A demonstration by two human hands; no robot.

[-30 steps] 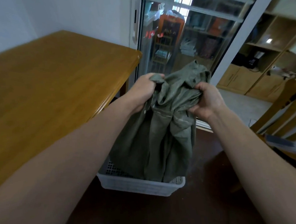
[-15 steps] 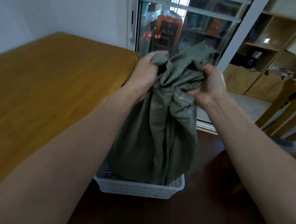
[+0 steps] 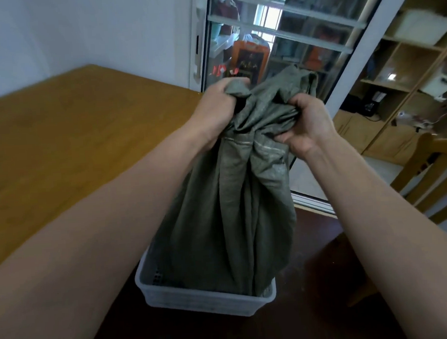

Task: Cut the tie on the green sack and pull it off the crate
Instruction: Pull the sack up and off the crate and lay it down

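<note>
Hands: left (image 3: 217,111), right (image 3: 305,125) grip green sack (image 3: 228,216) | hem inside crate (image 3: 199,299)

Home: dining table (image 3: 64,143); bookshelves (image 3: 407,58)

Wood table (image 3: 69,143) on L, glass door (image 3: 301,44) behind, shelves (image 3: 407,58) & chair (image 3: 435,152) on R.

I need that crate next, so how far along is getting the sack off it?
Done, it seems: no tie shows on the sack, and the near rim of the crate is uncovered. In hand: the left hand and right hand grip its bunched top, held high. Left: the sack's lower end hangs inside the crate, so it has to be lifted clear.
</note>
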